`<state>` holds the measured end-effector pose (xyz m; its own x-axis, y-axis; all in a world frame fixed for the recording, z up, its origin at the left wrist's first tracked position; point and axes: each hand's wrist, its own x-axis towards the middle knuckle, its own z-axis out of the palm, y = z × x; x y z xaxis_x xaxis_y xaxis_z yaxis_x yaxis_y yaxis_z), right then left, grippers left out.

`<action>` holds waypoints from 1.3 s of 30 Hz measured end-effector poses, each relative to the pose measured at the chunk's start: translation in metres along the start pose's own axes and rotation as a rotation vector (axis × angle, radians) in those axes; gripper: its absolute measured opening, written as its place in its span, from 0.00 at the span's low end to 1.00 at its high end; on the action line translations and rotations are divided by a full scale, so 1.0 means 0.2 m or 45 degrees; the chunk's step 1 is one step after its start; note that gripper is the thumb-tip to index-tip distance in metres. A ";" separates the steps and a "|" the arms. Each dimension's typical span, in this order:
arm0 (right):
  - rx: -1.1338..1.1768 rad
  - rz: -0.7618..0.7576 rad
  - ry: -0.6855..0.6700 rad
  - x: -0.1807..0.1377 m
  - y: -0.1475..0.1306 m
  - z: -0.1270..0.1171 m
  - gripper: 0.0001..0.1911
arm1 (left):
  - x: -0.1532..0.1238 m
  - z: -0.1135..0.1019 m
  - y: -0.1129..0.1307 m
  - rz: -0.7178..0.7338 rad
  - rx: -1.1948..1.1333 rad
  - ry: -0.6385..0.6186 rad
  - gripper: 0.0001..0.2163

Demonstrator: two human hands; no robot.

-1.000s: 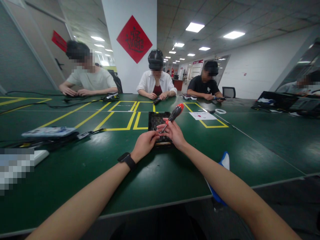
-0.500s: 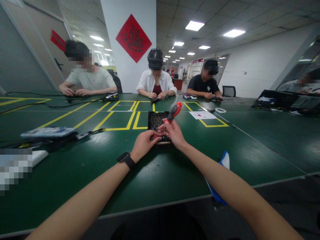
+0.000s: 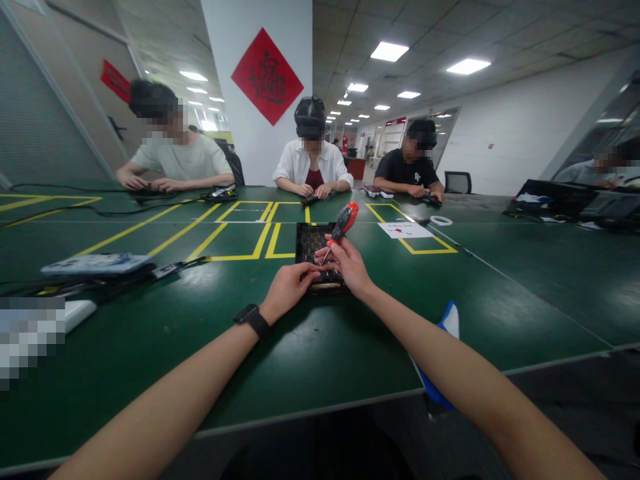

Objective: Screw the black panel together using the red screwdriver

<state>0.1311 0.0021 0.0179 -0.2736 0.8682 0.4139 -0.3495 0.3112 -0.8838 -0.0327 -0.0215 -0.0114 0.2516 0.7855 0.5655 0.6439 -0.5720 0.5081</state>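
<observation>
right hand (image 3: 350, 267): closing around the red-handled screwdriver (image 3: 341, 227), pointing its tip down at the black board (image 3: 310, 240).
left hand (image 3: 287, 288): fingers curling, pinching the board's near edge.
board: lying flat mid green table (image 3: 350, 347), just beyond both hands.
progress: tool is working at the board; how much is finished cannot be told.

Found the tray (image 3: 311, 239) on the table (image 3: 350, 347) — left of the tray, a flat device (image 3: 95, 264) and cables (image 3: 115, 211); right of it, a paper sheet (image 3: 405, 230), then a tape roll (image 3: 441, 221); behind it, three seated people (image 3: 313, 167).
</observation>
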 end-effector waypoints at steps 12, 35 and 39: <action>-0.071 -0.111 0.049 0.01 0.02 0.00 0.15 | 0.00 0.00 0.00 -0.011 -0.040 0.046 0.11; -0.048 -0.089 0.019 0.01 0.02 -0.01 0.22 | 0.01 -0.01 0.02 0.049 0.044 0.012 0.09; -0.037 -0.104 0.006 0.01 0.04 -0.02 0.21 | 0.01 0.00 0.02 0.051 0.042 0.016 0.09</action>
<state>0.1313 0.0067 0.0115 -0.2411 0.8411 0.4842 -0.3446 0.3922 -0.8529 -0.0308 -0.0227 -0.0083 0.2690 0.7589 0.5930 0.6568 -0.5949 0.4634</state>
